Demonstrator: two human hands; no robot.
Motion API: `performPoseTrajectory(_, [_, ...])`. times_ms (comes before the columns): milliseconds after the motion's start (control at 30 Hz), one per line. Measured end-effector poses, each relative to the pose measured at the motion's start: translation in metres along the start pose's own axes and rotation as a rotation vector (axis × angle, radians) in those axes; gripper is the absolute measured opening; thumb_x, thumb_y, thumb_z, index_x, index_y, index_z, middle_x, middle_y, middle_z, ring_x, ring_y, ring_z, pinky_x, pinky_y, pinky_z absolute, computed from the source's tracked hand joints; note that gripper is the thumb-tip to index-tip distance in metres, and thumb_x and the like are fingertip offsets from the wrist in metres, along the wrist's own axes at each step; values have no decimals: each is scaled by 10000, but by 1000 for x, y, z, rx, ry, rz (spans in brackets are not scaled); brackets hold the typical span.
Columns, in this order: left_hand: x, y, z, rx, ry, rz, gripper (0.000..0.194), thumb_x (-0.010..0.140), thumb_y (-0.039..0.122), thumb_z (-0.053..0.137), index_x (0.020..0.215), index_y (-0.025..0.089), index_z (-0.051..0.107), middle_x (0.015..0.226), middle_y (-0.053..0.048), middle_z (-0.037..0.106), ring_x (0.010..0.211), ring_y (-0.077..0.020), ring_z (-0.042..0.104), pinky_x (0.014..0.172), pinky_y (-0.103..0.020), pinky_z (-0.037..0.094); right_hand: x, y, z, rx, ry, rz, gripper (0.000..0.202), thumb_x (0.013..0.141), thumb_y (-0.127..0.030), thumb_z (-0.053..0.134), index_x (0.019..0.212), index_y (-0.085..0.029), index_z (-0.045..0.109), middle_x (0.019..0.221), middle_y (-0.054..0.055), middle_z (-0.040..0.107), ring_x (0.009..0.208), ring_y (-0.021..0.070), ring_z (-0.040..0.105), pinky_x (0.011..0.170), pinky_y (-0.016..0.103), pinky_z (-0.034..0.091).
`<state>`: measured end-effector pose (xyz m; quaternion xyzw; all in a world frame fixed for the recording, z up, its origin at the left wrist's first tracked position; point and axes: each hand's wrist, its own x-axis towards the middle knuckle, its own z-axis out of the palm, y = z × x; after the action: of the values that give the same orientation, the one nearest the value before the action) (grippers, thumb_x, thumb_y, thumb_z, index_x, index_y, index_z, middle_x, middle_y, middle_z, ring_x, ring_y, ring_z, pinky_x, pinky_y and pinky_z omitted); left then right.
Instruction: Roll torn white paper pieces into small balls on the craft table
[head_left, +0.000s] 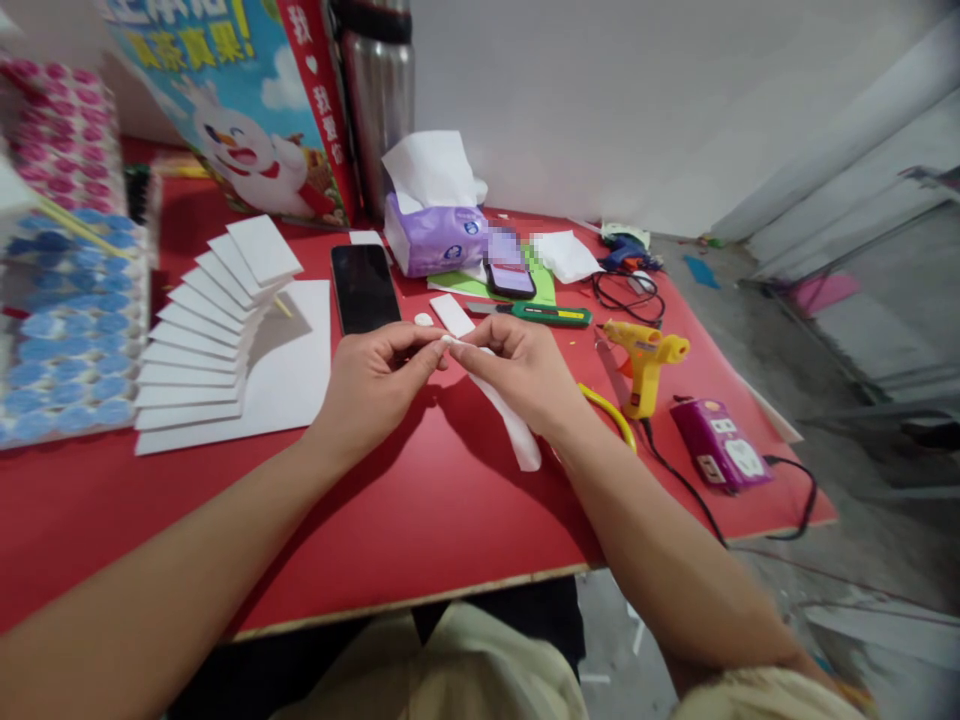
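Observation:
My left hand (386, 375) and my right hand (525, 368) meet above the middle of the red table (420, 510). Both pinch one end of a white paper strip (514, 425) between thumbs and fingertips. The strip's free end hangs down below my right palm. At my fingertips the pinched end looks small and rounded; its exact shape is partly hidden. Just behind my fingers lie a small white round piece (423, 320) and a white flat rectangular piece (451, 315).
Left stands a fanned white stepped model (202, 330) beside trays of blue rolls (71, 350). Behind are a black phone (365, 290), tissue pack (435, 235) and steel flask (379, 100). A green cutter (551, 315), yellow glue gun (641, 365) and purple power socket (724, 445) lie right.

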<state>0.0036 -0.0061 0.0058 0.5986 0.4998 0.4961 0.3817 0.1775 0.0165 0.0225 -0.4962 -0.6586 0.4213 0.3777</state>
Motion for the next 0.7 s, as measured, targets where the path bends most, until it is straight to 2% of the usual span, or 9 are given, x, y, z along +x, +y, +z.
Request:
performPoseTrajectory(100, [-3, -1, 5, 49, 41, 19, 140, 910, 271, 678, 925, 190, 791, 810, -9, 770, 684, -145, 675, 644, -252, 533, -5, 1, 9, -110, 106, -119, 184, 858, -279, 697, 719, -166, 655, 678, -12, 652, 630, 113, 537, 586, 254, 378])
performPoseTrajectory(200, [-4, -5, 7, 161, 95, 172, 149, 932, 255, 660, 924, 180, 788, 824, -15, 759, 722, -144, 677, 679, -251, 526, -9, 0, 15, -176, 138, -197, 149, 872, -229, 656, 739, -165, 673, 652, -22, 644, 584, 101, 515, 559, 255, 354])
performPoseTrajectory(333, [-6, -11, 7, 383, 126, 439, 197, 974, 203, 594, 996, 137, 778, 891, -67, 762, 824, -171, 699, 775, -278, 542, -11, -1, 17, -117, 114, -172, 124, 879, -222, 646, 785, -163, 702, 694, -8, 681, 625, 116, 563, 583, 255, 389])
performPoseTrajectory(433, [-6, -13, 7, 514, 112, 570, 264, 996, 184, 540, 1118, 105, 760, 1040, -137, 774, 945, -217, 719, 855, -326, 561, -9, 1, 16, 0, 109, -142, 126, 882, -239, 653, 789, -164, 694, 740, 5, 697, 687, 134, 601, 628, 262, 431])
performPoseTrajectory(500, [-7, -13, 7, 535, 93, 601, 295, 999, 180, 528, 1184, 99, 743, 1111, -154, 769, 996, -233, 721, 893, -346, 567, -7, 2, 14, 69, 107, -138, 150, 887, -272, 661, 781, -167, 680, 742, 6, 684, 698, 138, 600, 640, 267, 440])
performPoseTrajectory(600, [-6, -11, 6, 466, 75, 597, 292, 983, 176, 562, 1204, 133, 749, 1131, -123, 772, 1021, -217, 721, 920, -329, 563, -6, 1, 11, 98, 89, -127, 152, 884, -287, 674, 783, -175, 667, 744, 5, 667, 693, 138, 585, 647, 274, 441])
performPoseTrajectory(700, [-3, -9, 3, 272, 47, 464, 245, 967, 212, 609, 1132, 189, 790, 1086, -80, 780, 974, -188, 721, 883, -297, 571, -7, -2, 7, 52, 67, -118, 145, 896, -278, 664, 784, -186, 654, 759, 11, 665, 706, 144, 585, 658, 281, 441])
